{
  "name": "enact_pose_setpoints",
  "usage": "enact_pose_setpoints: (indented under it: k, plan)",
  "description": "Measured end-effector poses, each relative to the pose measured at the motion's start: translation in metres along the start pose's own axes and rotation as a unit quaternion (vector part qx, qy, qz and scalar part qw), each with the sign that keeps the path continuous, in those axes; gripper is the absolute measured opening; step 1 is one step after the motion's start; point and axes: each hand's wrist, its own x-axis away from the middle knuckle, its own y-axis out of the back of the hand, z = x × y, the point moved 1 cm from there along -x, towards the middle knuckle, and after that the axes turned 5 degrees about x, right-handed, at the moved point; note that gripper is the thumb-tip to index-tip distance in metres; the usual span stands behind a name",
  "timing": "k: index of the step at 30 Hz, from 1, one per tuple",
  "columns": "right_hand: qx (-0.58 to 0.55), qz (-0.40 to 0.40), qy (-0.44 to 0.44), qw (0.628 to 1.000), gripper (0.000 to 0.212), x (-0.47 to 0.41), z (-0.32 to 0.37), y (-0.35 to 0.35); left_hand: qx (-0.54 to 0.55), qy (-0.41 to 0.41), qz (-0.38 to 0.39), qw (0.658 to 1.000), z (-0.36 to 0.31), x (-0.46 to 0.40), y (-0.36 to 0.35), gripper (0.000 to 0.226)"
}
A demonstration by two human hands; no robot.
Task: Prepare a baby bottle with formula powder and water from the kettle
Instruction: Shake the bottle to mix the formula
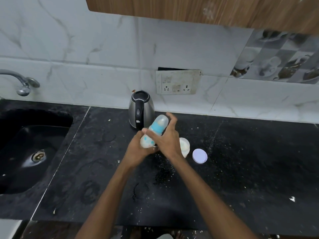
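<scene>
A baby bottle (pixel 154 131) is held tilted above the black counter (pixel 241 169), its capped top leaning up and away toward the far right and its base down toward the near left. Its body is seen to be pale with a blue band, and a clear cap is fitted over the top. The base is wrapped by the left hand (pixel 138 149), whose fingers are curled closed around the lower part of the bottle. The right hand (pixel 168 137) is laid flat against the right side of the bottle, with the fingers stretched out and spread rather than closed; no grip by it is shown. Just behind the bottle, a steel kettle (pixel 140 109) with a black lid and handle is stood upright on the counter near the tiled wall (pixel 86 57). To the right of the hands, a small white container (pixel 185 146) is partly hidden by the right wrist, and a round pale lid (pixel 199 156) is laid flat just beside it. White powder specks are scattered over the counter around these. A dark sink (pixel 25 152) with a tap (pixel 20 81) is set at the far left
</scene>
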Motion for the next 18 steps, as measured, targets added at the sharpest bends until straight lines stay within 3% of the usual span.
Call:
enact_pose_setpoints:
  k: [3,6,9,13,18]
  plan:
    - [0.006,0.185,0.019,0.983,0.078,-0.012,-0.016,0.0,0.021,0.012,-0.035,0.999,0.013,-0.007,0.002,0.059]
    - [-0.012,0.262,0.025,0.965,0.071,-0.026,-0.029,0.01,0.054,0.043,-0.001,0.998,0.021,-0.009,0.007,0.057]
    - [-0.027,0.269,0.021,0.963,0.06,-0.033,-0.034,0.01,0.099,0.067,0.04,0.992,0.026,-0.01,0.006,0.056]
    - [0.047,0.232,0.035,0.971,0.061,-0.036,-0.046,-0.001,0.081,0.082,0.045,0.992,0.036,-0.02,0.003,0.057]
    - [0.136,0.126,0.041,0.982,0.059,-0.034,-0.057,-0.02,0.053,0.083,0.024,0.995,0.041,-0.031,0.012,0.086]
